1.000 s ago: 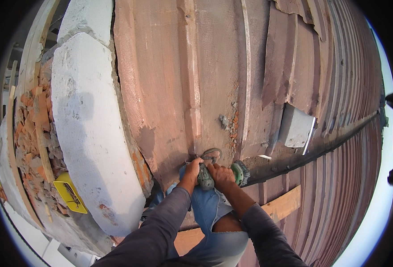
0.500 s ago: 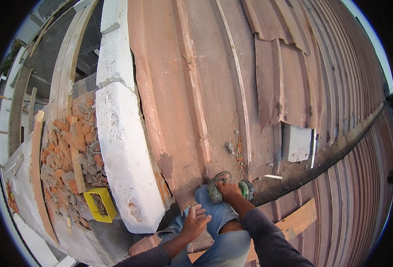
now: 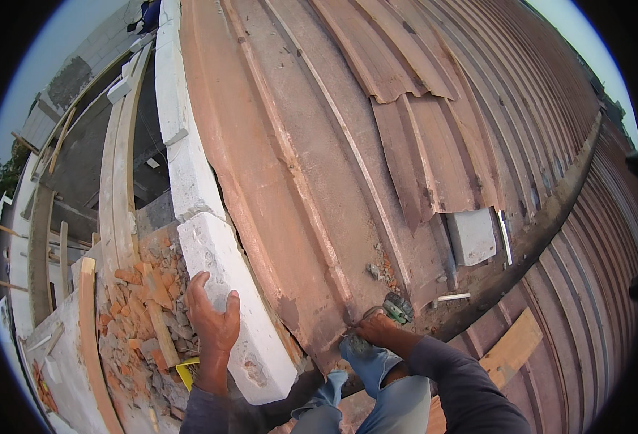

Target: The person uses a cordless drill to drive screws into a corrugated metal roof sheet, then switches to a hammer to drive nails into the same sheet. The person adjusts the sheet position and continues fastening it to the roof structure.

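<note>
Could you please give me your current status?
Left hand open, empty, by white block; right hand gripping green power tool; yellow box partly hidden behind left forearm.

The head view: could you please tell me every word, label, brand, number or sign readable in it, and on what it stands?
There is no readable text in this view.
On the green tool in the right hand, any marking is too small to read.
</note>
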`<state>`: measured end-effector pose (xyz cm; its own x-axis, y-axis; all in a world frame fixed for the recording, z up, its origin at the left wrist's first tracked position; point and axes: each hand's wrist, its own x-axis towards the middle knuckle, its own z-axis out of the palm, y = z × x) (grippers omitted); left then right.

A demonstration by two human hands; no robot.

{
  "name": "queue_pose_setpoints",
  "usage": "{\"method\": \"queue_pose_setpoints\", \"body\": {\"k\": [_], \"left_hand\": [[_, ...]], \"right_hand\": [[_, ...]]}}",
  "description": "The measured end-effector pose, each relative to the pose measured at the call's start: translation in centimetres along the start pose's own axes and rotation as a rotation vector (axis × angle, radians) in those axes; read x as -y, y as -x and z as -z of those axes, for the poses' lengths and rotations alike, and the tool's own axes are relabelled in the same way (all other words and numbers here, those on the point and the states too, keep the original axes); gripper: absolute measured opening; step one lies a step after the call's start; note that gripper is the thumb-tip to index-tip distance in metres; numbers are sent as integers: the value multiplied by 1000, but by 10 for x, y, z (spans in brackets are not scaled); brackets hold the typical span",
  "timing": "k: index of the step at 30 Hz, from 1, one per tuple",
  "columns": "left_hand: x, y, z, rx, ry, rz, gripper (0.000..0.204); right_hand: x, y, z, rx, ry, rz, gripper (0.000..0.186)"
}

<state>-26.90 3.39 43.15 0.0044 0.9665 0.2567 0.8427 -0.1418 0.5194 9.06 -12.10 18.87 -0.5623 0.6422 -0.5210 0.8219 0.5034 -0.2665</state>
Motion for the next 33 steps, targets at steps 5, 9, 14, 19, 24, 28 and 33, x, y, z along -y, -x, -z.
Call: {"method": "queue_pose_setpoints", "body": {"k": [5,9,14,19,24,28,33], "left_hand": [[25,-71,-44,112,-405,409,97],[22,-77,-51,205,-379,526,98],[20,-82,-40,230,-367,574,97],[21,-85,-41,249,-351,634,97],[21,-85,-43,199,-349,647,97],[20,-84,-48,161,-376,647,96],[25,-79,-56,113,-381,625,95]], "right_hand": [[-3,63,13,115,-426,-328,48],[-25,103,9,123,-562,-729,50],[-66,128,12,206,-432,-1069,59],[-128,107,34,-14,-394,-1073,57],[-226,29,77,-145,-329,-904,62],[-295,-46,118,-245,-150,-829,66],[-346,-97,148,-185,102,-706,68]]}}
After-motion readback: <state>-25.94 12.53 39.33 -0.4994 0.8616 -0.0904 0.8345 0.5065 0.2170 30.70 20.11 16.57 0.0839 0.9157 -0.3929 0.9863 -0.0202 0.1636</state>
